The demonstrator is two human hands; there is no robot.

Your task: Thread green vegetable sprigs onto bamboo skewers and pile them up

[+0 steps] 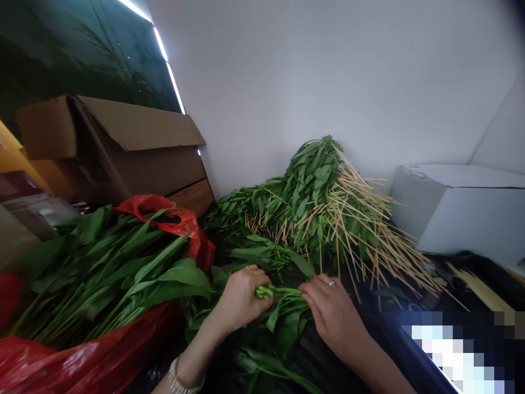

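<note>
My left hand [245, 295] is closed round a small bunch of green stems [264, 291], their ends poking out by the thumb. Fingers pinched together, my right hand [333, 309] grips the stems of the leafy greens [289, 298] that stretch between the two hands. Loose green leaves [273, 361] lie below and around both hands. Behind them rises a heap of leafy bundles [315, 164], with many thin wooden sticks [369, 219] jutting out to the right.
At the left, a red plastic bag [102, 361] lies open, full of long-stemmed greens [135, 273]. An open cardboard box [123, 164] stands behind it. A white box [471, 213] is at the right, with more pale sticks [479, 290] in front. A white wall [328, 71] closes off the back.
</note>
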